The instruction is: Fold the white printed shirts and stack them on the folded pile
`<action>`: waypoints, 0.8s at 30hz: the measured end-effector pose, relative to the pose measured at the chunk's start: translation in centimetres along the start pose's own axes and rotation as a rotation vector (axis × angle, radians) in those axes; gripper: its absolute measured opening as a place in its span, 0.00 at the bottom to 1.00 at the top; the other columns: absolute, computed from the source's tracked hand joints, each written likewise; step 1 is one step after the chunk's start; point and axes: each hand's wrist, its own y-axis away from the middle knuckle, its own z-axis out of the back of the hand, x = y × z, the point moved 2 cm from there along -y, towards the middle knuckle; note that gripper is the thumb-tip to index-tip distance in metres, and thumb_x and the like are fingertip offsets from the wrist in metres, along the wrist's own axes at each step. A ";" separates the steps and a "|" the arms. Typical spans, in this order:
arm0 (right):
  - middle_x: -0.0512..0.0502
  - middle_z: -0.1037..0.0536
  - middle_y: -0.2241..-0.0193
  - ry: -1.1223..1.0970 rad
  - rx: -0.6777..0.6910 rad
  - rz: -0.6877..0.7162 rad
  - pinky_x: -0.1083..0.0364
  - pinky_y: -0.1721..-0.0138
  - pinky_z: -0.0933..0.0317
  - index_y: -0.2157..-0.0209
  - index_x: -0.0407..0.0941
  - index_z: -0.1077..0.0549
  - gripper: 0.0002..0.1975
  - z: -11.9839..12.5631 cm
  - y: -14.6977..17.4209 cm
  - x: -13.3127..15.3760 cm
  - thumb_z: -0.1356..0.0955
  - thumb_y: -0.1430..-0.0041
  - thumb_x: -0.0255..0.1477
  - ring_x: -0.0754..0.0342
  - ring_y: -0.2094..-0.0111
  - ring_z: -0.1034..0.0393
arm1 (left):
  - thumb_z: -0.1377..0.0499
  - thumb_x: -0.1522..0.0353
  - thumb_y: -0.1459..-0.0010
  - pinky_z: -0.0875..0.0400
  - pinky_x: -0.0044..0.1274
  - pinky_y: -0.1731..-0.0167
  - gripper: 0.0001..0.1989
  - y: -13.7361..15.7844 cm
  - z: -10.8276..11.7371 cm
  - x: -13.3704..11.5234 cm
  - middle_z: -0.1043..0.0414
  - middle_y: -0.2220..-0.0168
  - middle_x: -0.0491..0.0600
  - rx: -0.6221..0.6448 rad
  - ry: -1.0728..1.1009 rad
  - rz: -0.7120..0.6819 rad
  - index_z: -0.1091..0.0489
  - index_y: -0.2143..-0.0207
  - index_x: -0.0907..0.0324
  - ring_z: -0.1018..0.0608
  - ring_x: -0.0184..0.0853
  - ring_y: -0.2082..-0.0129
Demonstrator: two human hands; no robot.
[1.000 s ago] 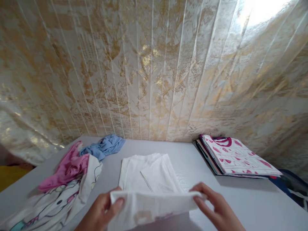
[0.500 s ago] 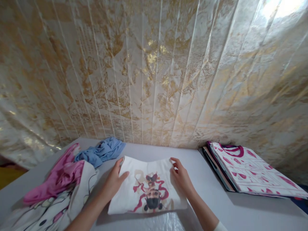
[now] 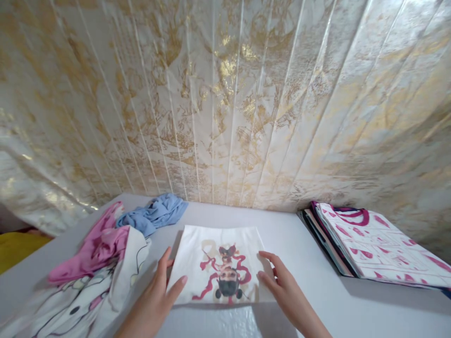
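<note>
A white folded T-shirt [image 3: 193,253] lies flat in front of me, its printed cartoon figure with red ribbons upside down to my view. My left hand [image 3: 158,286] is at the shirt's left edge, thumb resting on the cloth and fingers spread along the side. At the right edge is my right hand [image 3: 282,286], its thumb and index finger apart and touching the top of the fabric. Some fingertips of both hands are hidden. Neither hand appears to grip the shirt.
Left of my arm lie a crumpled blue garment [image 3: 155,213], a pink garment [image 3: 95,253] and a white printed one [image 3: 81,305]. A stack of folded clothes [image 3: 384,249] sits on the right of the white surface [image 3: 282,230]. Behind hangs a gold-patterned curtain [image 3: 225,117].
The T-shirt was held up slightly by its upper corners and now rests flat. Both hands have slid down its sides toward me and loosened. The view has shifted slightly.
</note>
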 end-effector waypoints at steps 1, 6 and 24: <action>0.44 0.24 0.52 0.026 -0.008 0.015 0.52 0.54 0.33 0.52 0.48 0.28 0.19 -0.2 0.4 0.0 0.35 0.45 0.36 0.48 0.53 0.28 | 0.51 0.58 0.35 0.27 0.34 0.54 0.32 0.4 -0.3 -0.4 0.32 0.45 0.59 -0.015 -0.023 -0.022 0.56 0.34 0.59 0.24 0.45 0.50; 0.45 0.24 0.58 0.253 -0.054 0.078 0.54 0.60 0.32 0.51 0.48 0.30 0.18 -1.4 0.4 -0.7 0.40 0.42 0.29 0.50 0.60 0.25 | 0.56 0.67 0.34 0.25 0.31 0.59 0.25 1.4 -1.2 -2.5 0.33 0.44 0.57 -0.107 -0.255 -0.243 0.51 0.36 0.56 0.22 0.43 0.52; 0.39 0.44 0.34 0.787 -0.073 0.446 0.40 0.40 0.48 0.36 0.43 0.42 0.31 -6.8 3.5 2.3 0.39 0.36 0.42 0.38 0.34 0.51 | 0.48 0.61 0.35 0.41 0.35 0.43 0.27 0.9 -4.7 -7.0 0.45 0.35 0.52 0.099 -0.536 -0.691 0.45 0.36 0.56 0.39 0.43 0.37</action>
